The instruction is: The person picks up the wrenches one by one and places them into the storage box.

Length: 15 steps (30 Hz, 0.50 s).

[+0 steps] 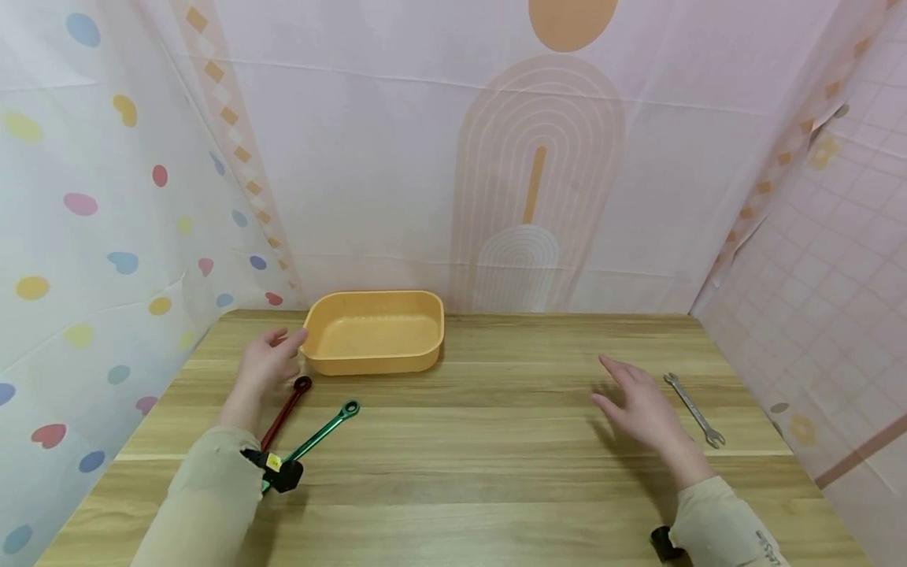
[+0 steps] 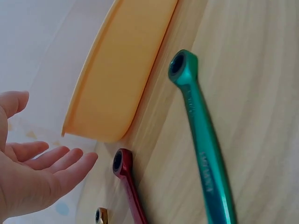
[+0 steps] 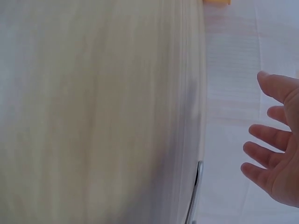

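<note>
My left hand (image 1: 271, 362) hovers by the left end of a yellow plastic basin (image 1: 375, 365), fingers loosely bent and holding nothing. In the left wrist view a small gap separates the fingers from the basin wall (image 2: 122, 79). Below this hand lie a red ratchet wrench (image 1: 282, 419) and a green ratchet wrench (image 1: 322, 437), partly covered by the sleeve. A gold wrench end (image 2: 102, 215) shows beside the red one in the left wrist view. My right hand (image 1: 643, 409) is raised over the table, fingers spread, with a silver open-end wrench (image 1: 694, 411) to its right.
The wooden table (image 1: 496, 441) reaches back to a patterned cloth (image 1: 383, 181) behind the basin. Cloth sheets also hang along the left and right sides. No thing shows inside the basin.
</note>
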Motion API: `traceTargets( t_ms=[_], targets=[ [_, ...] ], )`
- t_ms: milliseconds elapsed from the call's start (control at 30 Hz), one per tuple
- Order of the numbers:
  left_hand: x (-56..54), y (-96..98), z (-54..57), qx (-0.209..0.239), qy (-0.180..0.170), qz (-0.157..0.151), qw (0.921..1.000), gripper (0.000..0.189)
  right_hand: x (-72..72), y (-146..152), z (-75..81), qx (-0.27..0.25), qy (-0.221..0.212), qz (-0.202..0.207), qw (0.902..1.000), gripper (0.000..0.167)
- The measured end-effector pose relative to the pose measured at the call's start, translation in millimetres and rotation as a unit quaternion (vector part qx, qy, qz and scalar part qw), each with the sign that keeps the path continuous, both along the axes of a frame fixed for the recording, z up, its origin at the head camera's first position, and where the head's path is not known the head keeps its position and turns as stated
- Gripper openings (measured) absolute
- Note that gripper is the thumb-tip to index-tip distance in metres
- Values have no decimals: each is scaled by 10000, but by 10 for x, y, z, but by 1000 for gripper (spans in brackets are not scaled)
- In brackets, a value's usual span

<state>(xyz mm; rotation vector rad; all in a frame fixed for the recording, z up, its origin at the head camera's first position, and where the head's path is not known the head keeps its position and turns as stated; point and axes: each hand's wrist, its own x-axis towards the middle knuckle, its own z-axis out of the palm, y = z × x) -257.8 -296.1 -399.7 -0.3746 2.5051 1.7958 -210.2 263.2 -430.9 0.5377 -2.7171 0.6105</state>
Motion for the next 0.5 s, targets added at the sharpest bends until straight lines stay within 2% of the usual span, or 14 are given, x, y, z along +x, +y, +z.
traceTargets(
  t_ms=[233,500],
  targets=[
    [-73,-37,29,565,-99,-7,9984,82,-2,48,-6,84,46,26,10000,65],
    [-149,-100,0,843,-303,-215,9958,84,15,97,-8,137,-10,53,9999,66]
  ],
)
